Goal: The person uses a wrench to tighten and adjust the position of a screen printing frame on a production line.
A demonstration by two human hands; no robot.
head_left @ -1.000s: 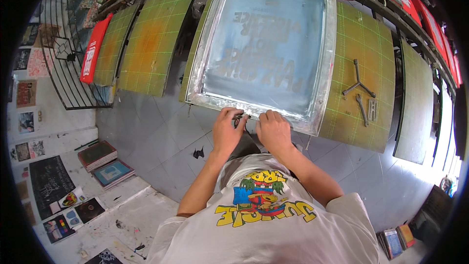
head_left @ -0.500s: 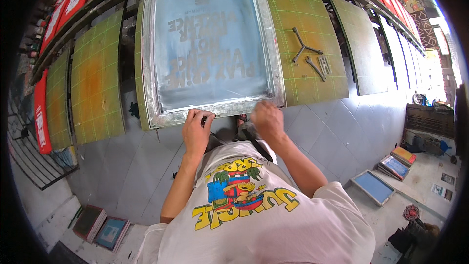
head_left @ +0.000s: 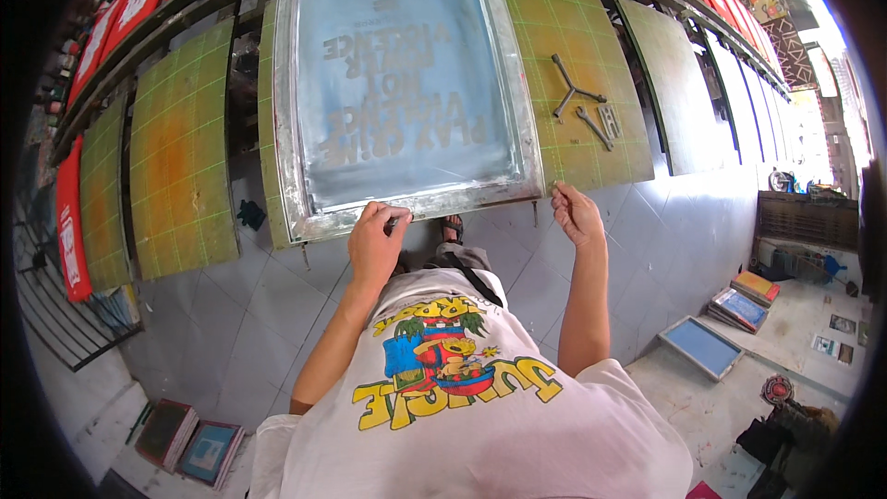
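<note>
A silk-screen frame (head_left: 528, 152) with a metal rim and blue-grey mesh lies over one of the boards, with stencilled lettering showing upside down in the mesh. My left hand (head_left: 374, 245) is closed at the middle of the rim's near edge. Something small and dark shows between its thumb and fingers; its kind is unclear. To the right of the frame's near corner, my right hand (head_left: 577, 215) is closed in a pinch by the front edge of a green gridded board (head_left: 591, 28). Whatever its fingertips hold, if anything, is too small to make out.
On the right board lie a three-armed socket wrench (head_left: 571, 91), a spanner (head_left: 594, 127) and a small metal plate (head_left: 610, 122). More boards (head_left: 180, 148) stand in a row on both sides. Red printed pieces (head_left: 139, 0) line the far side. Another blue screen (head_left: 702, 347) rests at the lower right.
My right hand has moved right, from the screen frame's near edge to beyond its corner. My left hand stays by the frame's front edge, and the view has shifted slightly.
</note>
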